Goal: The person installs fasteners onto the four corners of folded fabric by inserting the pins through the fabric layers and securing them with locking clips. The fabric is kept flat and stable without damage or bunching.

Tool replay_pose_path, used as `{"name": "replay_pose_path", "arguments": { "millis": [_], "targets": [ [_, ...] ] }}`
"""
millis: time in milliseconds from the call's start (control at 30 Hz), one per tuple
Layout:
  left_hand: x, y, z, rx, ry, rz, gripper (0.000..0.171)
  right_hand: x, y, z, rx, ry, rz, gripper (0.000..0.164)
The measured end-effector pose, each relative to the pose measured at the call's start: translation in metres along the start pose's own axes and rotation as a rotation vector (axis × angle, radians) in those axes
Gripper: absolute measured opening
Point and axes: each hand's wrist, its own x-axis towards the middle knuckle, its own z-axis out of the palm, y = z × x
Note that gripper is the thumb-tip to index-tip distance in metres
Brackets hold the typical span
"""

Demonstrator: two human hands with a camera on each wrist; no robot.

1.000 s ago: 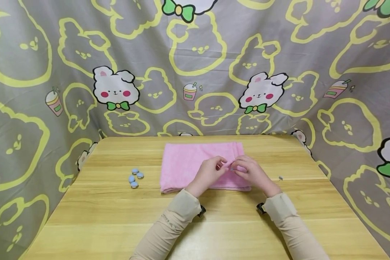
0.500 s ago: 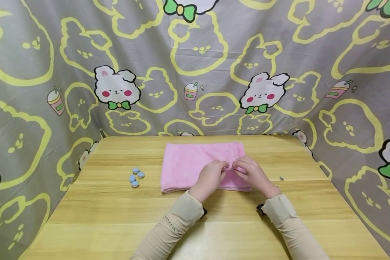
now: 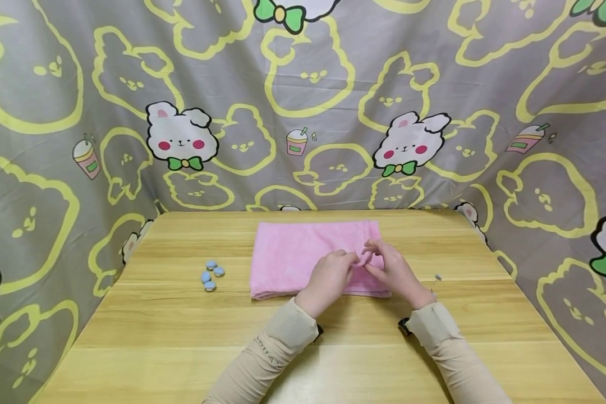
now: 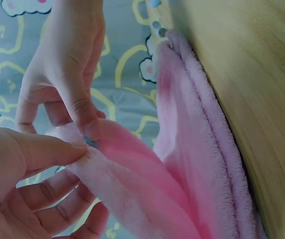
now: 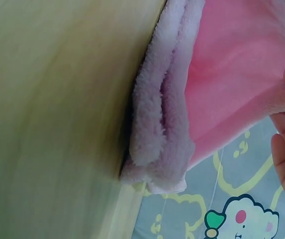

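Observation:
A folded pink plush blanket [image 3: 293,252] lies on the table, its front right part lifted between both hands. My left hand [image 3: 328,278] pinches the raised fold between thumb and fingers. From the other side my right hand [image 3: 396,275] holds the same fold, its index finger bent over it. Under the right thumb, in the left wrist view, a small blue piece [image 4: 90,143] shows against the cloth; the fingers hide most of it. The lifted layer [image 5: 237,64] stands away from the thick folded edge in the right wrist view.
Several blue, mushroom-shaped clips [image 3: 205,278] with pale undersides sit in a cluster left of the blanket. One small blue-grey piece [image 3: 437,277] lies to its right. A patterned grey curtain [image 3: 328,90] surrounds the wooden table [image 3: 156,342] at the back and sides.
The right index finger has risen and arched over the fold, and the bit of cloth between the hands now stands up in a curl. The left hand has shifted slightly right. Loose pieces stay put.

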Motion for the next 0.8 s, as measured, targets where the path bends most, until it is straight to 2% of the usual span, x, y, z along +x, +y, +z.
{"name": "replay_pose_path", "arguments": {
  "millis": [100, 233, 433, 533, 633, 800],
  "targets": [
    [-0.001, 0.001, -0.001, 0.015, 0.003, 0.005, 0.021, 0.0, 0.0, 0.0, -0.008, -0.014, -0.018, 0.046],
    [-0.002, 0.001, -0.003, 0.01, -0.013, 0.008, 0.02, -0.001, 0.001, 0.0, 0.007, -0.047, -0.04, 0.035],
    [0.0, -0.001, -0.009, -0.019, -0.104, 0.017, 0.017, -0.001, 0.002, 0.0, 0.028, -0.045, -0.069, 0.031],
    [0.002, -0.004, -0.015, -0.067, -0.146, 0.012, 0.017, -0.002, 0.003, 0.001, 0.022, -0.04, -0.079, 0.031],
    [0.003, -0.009, -0.022, -0.114, -0.18, -0.022, 0.019, -0.002, 0.004, 0.002, 0.019, -0.043, -0.084, 0.032],
    [0.005, -0.024, -0.039, -0.16, -0.205, -0.116, 0.026, -0.001, 0.003, 0.002, 0.019, -0.057, -0.079, 0.032]
  ]
}}
